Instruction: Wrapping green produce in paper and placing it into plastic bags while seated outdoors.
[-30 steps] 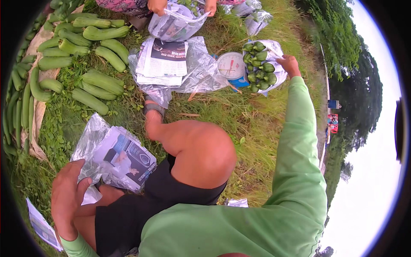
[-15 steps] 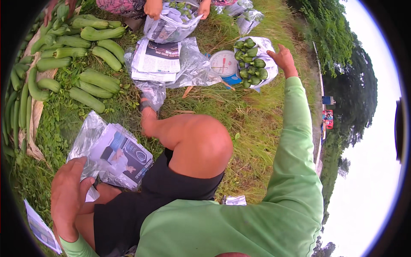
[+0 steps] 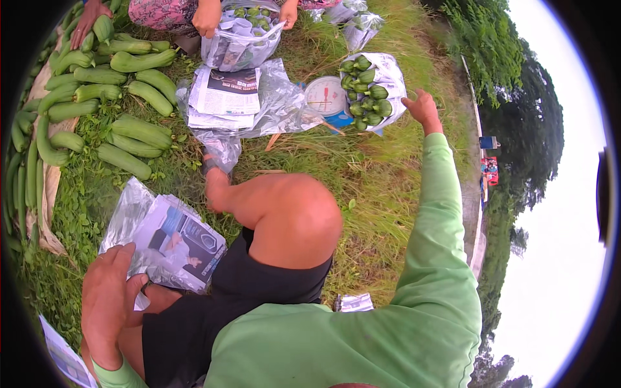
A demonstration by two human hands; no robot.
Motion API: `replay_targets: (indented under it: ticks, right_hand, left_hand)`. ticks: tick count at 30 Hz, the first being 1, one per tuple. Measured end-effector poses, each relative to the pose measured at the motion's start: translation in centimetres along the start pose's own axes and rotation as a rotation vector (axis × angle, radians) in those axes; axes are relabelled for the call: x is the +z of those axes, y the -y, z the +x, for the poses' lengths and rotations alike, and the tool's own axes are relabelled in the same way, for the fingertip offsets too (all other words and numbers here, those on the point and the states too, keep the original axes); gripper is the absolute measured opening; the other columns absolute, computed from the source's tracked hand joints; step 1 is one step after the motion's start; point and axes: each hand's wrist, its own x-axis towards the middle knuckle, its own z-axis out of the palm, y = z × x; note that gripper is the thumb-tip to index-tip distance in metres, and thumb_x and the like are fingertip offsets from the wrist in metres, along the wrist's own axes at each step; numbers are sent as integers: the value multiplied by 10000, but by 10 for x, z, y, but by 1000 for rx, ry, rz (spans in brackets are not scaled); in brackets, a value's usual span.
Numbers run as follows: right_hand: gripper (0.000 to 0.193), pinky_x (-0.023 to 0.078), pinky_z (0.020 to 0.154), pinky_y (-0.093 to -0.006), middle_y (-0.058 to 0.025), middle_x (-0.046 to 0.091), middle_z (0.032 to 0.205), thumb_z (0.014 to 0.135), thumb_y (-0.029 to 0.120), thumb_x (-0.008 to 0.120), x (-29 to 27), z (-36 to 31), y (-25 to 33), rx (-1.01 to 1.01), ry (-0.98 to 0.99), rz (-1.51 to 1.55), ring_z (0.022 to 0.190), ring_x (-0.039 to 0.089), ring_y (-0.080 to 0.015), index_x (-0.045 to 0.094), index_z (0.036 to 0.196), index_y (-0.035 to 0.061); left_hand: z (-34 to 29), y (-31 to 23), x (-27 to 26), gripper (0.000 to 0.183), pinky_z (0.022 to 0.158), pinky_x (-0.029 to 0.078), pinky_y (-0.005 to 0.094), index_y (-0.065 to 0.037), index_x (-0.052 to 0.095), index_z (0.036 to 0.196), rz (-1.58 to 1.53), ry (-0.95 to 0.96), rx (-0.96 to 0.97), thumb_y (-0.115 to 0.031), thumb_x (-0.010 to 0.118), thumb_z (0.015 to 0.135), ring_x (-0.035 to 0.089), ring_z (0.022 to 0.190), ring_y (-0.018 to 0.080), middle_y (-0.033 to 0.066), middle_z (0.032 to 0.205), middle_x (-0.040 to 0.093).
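Note:
My right hand (image 3: pixel 424 111) reaches out at the far right, its fingertips at the edge of a paper-lined bag (image 3: pixel 392 76). Its fingers look apart; I cannot make out a grip. Several round green vegetables (image 3: pixel 367 90) lie in that bag's mouth. The bag rests on a blue weighing scale (image 3: pixel 338 119) with a round white dial (image 3: pixel 325 96). At the lower left, my left hand (image 3: pixel 107 294) hangs over my bent leg, thumb and fingers apart. Nearest to it is a printed newspaper sheet (image 3: pixel 184 242) with clear plastic (image 3: pixel 124 207) around it.
Long green gourds (image 3: pixel 132 143) cover the left ground, some on a tan cloth (image 3: pixel 50 220). Another person's hands (image 3: pixel 207 16) hold a filled bag (image 3: pixel 239 48). A newspaper stack (image 3: pixel 223 97) lies on plastic. Packed bags (image 3: pixel 362 29) stand at the back. My knee (image 3: pixel 304 220) rises mid-view.
Most of the scene has shifted slightly left in view. My right hand's fingers have drawn closer together at the bag's edge. My left hand stays over my leg.

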Motion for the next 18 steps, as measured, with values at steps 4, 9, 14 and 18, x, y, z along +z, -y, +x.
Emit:
replay_targets:
  ticks: [4, 9, 14, 18]
  right_hand:
    - [831, 463, 1163, -477, -319, 588, 1463, 861, 469, 813, 1, -8, -21, 13, 19, -2, 1387, 556, -427, 561, 1494, -6]
    - [853, 458, 1168, -477, -321, 591, 1462, 867, 505, 797, -1, -12, -20, 51, 41, 25, 1386, 561, -425, 564, 1482, -38]
    - [942, 456, 1166, -475, -334, 605, 1437, 851, 612, 781, 6, -1, 5, 38, -34, 193, 1364, 584, -423, 576, 1456, -80]
    - [1146, 453, 1165, -476, -384, 609, 1402, 791, 758, 785, 28, 15, 57, -1, -82, 246, 1370, 588, -448, 540, 1458, -141]
  left_hand:
    - [4, 1, 2, 531, 996, 507, 495, 8, 642, 1343, -7, 17, 16, -70, 797, 841, 639, 1168, 445, 218, 1277, 690]
    - [9, -3, 2, 530, 996, 505, 495, 10, 642, 1341, 18, 7, 24, -73, 797, 841, 637, 1164, 442, 214, 1279, 688]
    - [19, -9, -1, 528, 998, 503, 503, 9, 644, 1344, -8, 29, 20, -86, 795, 847, 638, 1167, 447, 231, 1272, 688]
    - [31, -7, -3, 531, 1010, 495, 502, -11, 646, 1360, -10, 109, 7, -79, 786, 853, 638, 1174, 452, 254, 1284, 681]
